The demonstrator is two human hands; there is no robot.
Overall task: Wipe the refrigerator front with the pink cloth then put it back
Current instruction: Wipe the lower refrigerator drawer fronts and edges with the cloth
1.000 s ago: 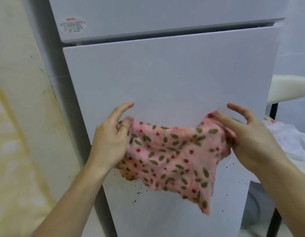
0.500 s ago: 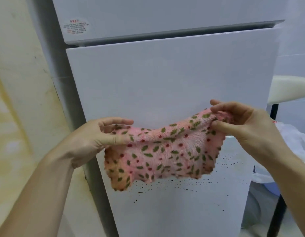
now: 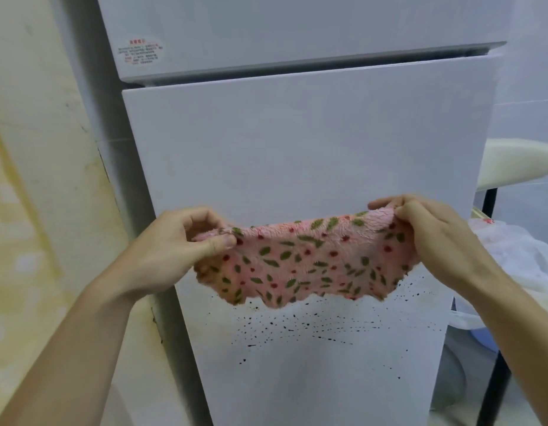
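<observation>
From the head camera, we hold the pink cloth (image 3: 309, 259) stretched in front of the refrigerator's lower door (image 3: 297, 149). Our left hand (image 3: 174, 250) pinches its left top corner between thumb and curled fingers; our right hand (image 3: 432, 232) grips the right corner, knuckles up. Dark specks (image 3: 297, 327) dot the door just below the cloth's hem.

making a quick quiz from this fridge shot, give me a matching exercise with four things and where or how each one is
Things:
1. pink cloth
2. dark specks
3. sticker
4. white plastic bag

Places or states:
A. on the upper door, near its left edge
B. stretched between the left hand and right hand
C. right of the fridge
D. scattered over the lower door, below the cloth

Pairs: 1-B, 2-D, 3-A, 4-C
</observation>
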